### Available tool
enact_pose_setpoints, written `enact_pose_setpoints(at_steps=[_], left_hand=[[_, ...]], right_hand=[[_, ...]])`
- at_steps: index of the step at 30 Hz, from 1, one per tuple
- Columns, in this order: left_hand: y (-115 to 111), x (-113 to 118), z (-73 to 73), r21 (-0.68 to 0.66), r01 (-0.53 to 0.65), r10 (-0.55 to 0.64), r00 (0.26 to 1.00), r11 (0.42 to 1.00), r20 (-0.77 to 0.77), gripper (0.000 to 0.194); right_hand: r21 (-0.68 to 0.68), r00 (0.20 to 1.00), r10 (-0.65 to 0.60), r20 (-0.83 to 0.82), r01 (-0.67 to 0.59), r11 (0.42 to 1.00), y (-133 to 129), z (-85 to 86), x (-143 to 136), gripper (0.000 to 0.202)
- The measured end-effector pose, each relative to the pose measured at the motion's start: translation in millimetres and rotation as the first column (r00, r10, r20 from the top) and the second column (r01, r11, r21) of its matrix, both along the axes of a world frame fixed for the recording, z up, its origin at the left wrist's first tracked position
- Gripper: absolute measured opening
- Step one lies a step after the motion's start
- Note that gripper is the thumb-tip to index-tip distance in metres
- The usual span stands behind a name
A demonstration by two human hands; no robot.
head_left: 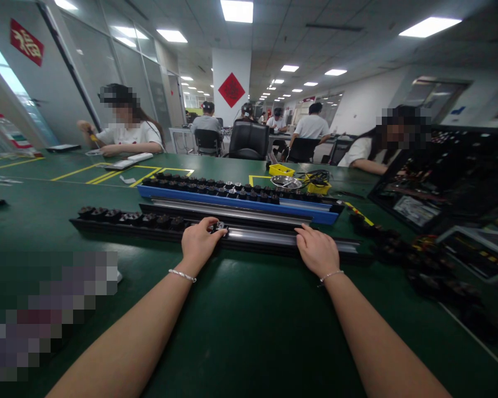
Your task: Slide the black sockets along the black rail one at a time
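Observation:
A long black rail (265,236) with a shiny inner channel lies across the green table, its left part filled with a row of black modules (146,219). My left hand (200,240) pinches a small black module (221,226) in the channel, just right of that row. Farther right, my right hand (316,249) rests on the rail with its fingers stretched over the edge. Behind lie a second rail (228,211) with a bare channel and a blue rail (236,202) carrying two rows of black modules.
Black parts (435,265) are heaped at the right, beside an open black case (452,171). Yellow bins (317,187) and a metal dish (286,182) stand behind the rails. People sit across the table at left and right.

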State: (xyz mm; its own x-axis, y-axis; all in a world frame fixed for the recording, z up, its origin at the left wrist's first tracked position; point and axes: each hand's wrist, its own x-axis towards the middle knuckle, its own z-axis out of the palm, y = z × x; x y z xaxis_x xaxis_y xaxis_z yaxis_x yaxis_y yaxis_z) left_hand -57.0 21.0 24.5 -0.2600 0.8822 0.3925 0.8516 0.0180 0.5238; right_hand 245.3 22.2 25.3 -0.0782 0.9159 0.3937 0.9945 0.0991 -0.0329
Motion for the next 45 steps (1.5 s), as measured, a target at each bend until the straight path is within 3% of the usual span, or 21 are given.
enact_pose_setpoints(at_steps=[12, 15, 18, 23, 33, 45], left_hand=[[-0.7, 0.9, 1.0, -0.014, 0.021, -0.021, 0.999, 1.000, -0.035, 0.037], [-1.0, 1.1, 0.7, 0.044, 0.046, -0.044, 0.998, 0.998, -0.044, 0.037], [-1.3, 1.7, 0.5, 0.093, 0.008, 0.001, 0.995, 0.996, -0.100, 0.038], [-2.5, 3.5, 2.4, 0.027, -0.068, 0.072, 0.978, 0.997, -0.197, 0.041], [-2.0, 0.5, 3.8, -0.025, -0.086, 0.079, 0.973, 0.996, -0.217, 0.046], [-1.1, -0.2, 3.0, 0.016, -0.091, 0.092, 0.972, 0.996, -0.216, 0.048]], right_hand=[[-0.020, 1.000, -0.003, -0.003, 0.003, 1.000, -0.9, 2.2, -0.4, 0.043], [-0.013, 1.000, -0.005, -0.004, 0.005, 1.000, -1.0, 1.7, -0.7, 0.043], [-0.004, 1.000, -0.004, -0.007, 0.004, 1.000, -0.8, 0.8, -0.5, 0.043], [-0.008, 1.000, -0.005, -0.013, 0.005, 1.000, 0.0, 0.1, 0.0, 0.043], [-0.006, 1.000, 0.003, -0.017, -0.003, 1.000, -0.4, 0.8, 0.1, 0.042], [-0.008, 1.000, 0.003, 0.000, -0.003, 1.000, -0.7, 1.6, -0.7, 0.042]])
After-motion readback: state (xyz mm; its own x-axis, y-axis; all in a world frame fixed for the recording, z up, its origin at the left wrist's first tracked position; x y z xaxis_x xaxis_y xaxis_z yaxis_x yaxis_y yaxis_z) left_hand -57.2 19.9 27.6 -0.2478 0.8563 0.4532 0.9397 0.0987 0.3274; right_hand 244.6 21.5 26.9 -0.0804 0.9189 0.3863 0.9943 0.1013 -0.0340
